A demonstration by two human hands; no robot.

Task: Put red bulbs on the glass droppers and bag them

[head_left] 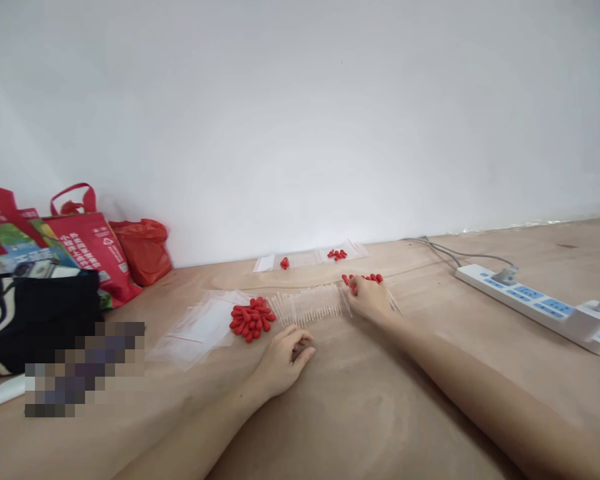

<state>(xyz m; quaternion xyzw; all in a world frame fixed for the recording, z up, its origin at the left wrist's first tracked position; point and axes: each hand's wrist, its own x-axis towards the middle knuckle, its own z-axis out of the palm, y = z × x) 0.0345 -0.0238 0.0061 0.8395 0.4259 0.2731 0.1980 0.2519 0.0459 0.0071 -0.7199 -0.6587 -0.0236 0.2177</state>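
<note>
The L hand [284, 361] is rested w/ fingers loosely curled, nothing seen inside. Red pieces [379, 278] are reached by the R hand [373, 300]; its grip can't be told. Sticks [310, 305] are laid in a row; the red heap [251, 319] is left loose beside flat bags [205, 327].

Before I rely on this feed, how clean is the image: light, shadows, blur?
Head view: even, diffuse light on the wall; soft shadow along the right forearm; the pale sticks look soft, their fine detail hard to read; a pixelated patch hides something at lower left.
</note>
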